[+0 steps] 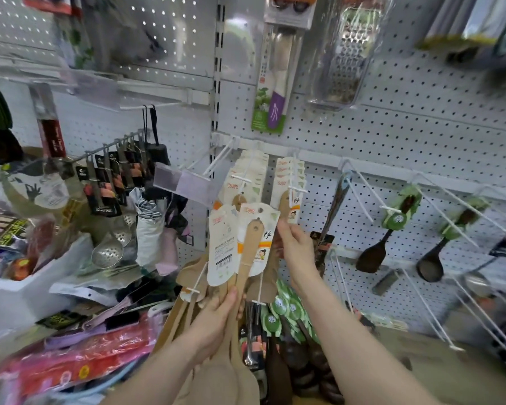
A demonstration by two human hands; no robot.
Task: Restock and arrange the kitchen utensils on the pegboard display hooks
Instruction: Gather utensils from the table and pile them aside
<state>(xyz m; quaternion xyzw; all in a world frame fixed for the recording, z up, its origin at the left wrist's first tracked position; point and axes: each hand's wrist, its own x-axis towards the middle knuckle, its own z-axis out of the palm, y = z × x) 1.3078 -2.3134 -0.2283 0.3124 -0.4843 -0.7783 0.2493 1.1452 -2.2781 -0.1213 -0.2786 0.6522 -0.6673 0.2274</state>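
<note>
My left hand (216, 317) grips the handles of a bunch of wooden spoons (247, 252) with white card labels, held upright in front of the pegboard (392, 135). My right hand (292, 249) pinches the right edge of the front spoon's card. Just above, more carded wooden spoons (287, 182) hang on two white hooks (240, 176). An empty white hook (360, 197) juts out to the right of them.
Dark spoons with green tags (398, 220) hang further right. Metal skimmers (108, 249) and black-tagged utensils hang at left. A grater (348, 54) and a purple knife pack (272, 106) hang above. Below lie loose green-tagged utensils (287, 311), pink packets (79, 363) and a white bin (41, 276).
</note>
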